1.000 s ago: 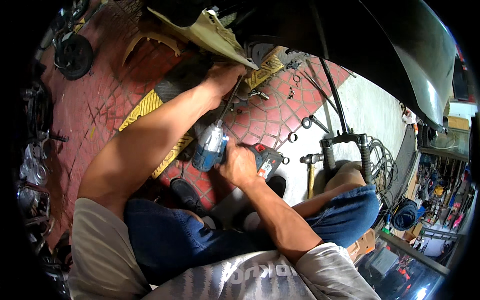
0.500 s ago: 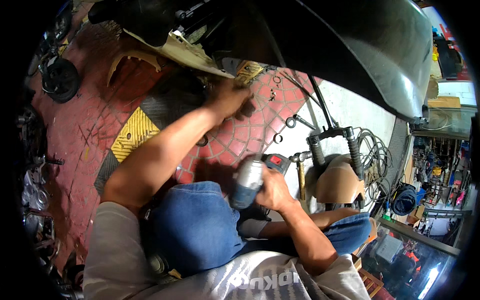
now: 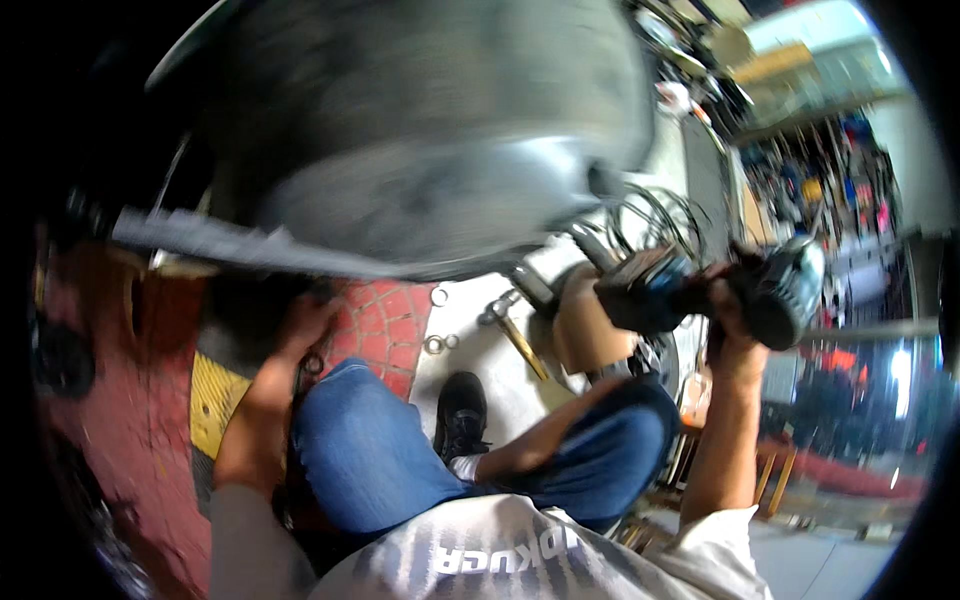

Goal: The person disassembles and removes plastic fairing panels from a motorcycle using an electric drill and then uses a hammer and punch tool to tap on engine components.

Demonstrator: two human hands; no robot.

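My right hand point(image 3: 733, 318) is raised at the right, its fingers wrapped round the handle of a cordless impact wrench point(image 3: 782, 292). The wrench's dark battery end point(image 3: 640, 290) points left, above a tan curved panel point(image 3: 590, 325). Low at the left, my left hand point(image 3: 308, 325) reaches in beneath the edge of a large dark vehicle body part point(image 3: 430, 150). Shadow and blur hide its fingers, so I cannot make out whether it holds anything. A dark ring point(image 3: 313, 363) lies by its wrist.
A wooden-handled hammer point(image 3: 522, 348) and metal rings point(image 3: 434, 344) lie on the pale floor, with coiled cable point(image 3: 655, 215) farther back. A yellow-and-black ramp point(image 3: 215, 400) stands left. My shoe point(image 3: 461, 410) is between my knees. A glass display case point(image 3: 850, 400) borders the right.
My right hand has lifted the impact wrench from beside my knee up and out to the right. My view has shifted, and the dark body part appears larger and lower.
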